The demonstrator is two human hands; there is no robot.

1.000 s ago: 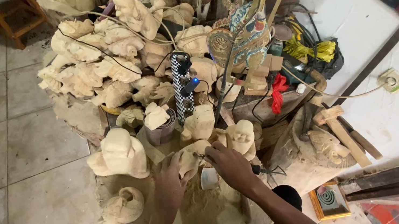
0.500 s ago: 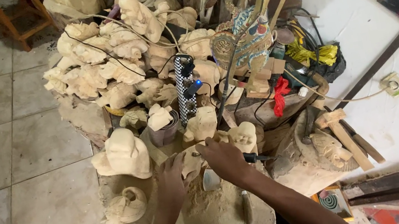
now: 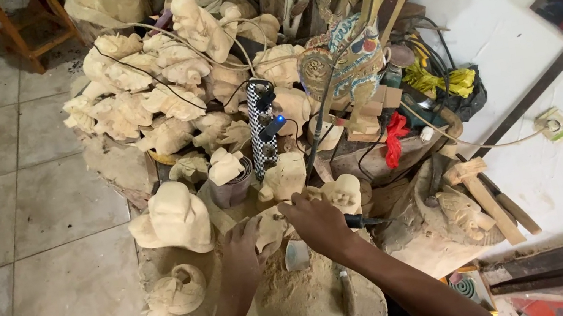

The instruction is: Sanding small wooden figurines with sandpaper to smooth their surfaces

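My left hand rests on a pale wooden carving on the sawdust-covered workbench and steadies it. My right hand is closed around a dark-handled carving tool, whose handle sticks out to the right; the tip is hidden under my hand at the carving. A small carved face sits just beyond my right hand.
Several unfinished pale carvings pile up at the back. A large carved head and a smaller figure stand at left. A checkered power strip with cables, a painted puppet figure, red cloth, wooden mallet, tiled floor.
The view has drifted slightly. My right hand has shifted a little left over the carving; my left hand stays on the piece.
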